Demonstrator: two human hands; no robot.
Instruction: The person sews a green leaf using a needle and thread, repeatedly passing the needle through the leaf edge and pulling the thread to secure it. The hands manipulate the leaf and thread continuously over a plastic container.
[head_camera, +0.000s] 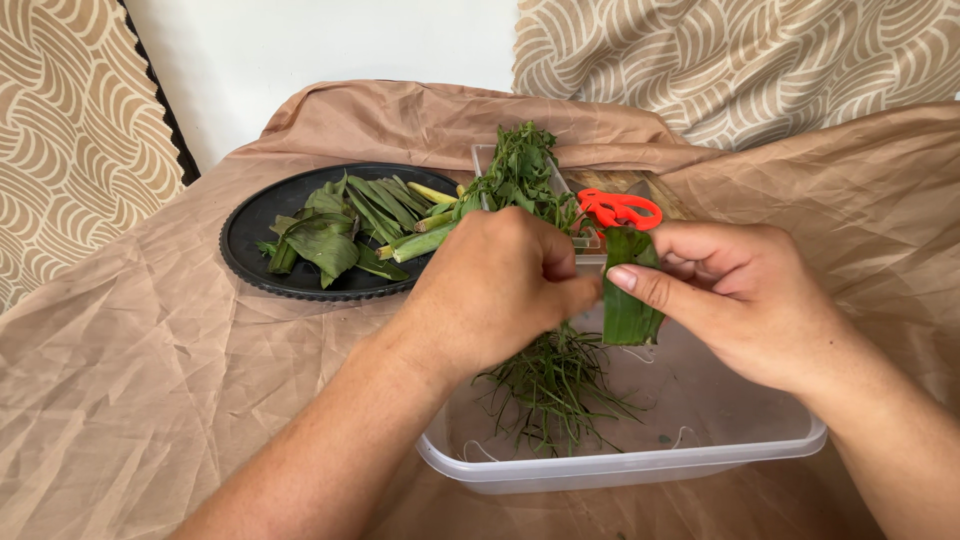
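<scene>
Pinching green leaf strip (628, 300) between both hands' fingers (640, 283) above clear tub (620, 465).

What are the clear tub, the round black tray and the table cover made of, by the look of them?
Tub: likely plastic, see-through and slightly glossy, with a rolled rim. Tray: matte black with a ridged edge, probably plastic or coated metal; hard to tell. Table cover: thin tan fabric, full of fine creases.

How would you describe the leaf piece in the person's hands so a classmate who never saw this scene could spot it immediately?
Find the clear plastic tub on the brown cloth. Above it, the right hand pinches a flat, dark green leaf strip, just below the orange scissors. Unlike the thin shreds in the tub, it is broad and uncut.
</scene>
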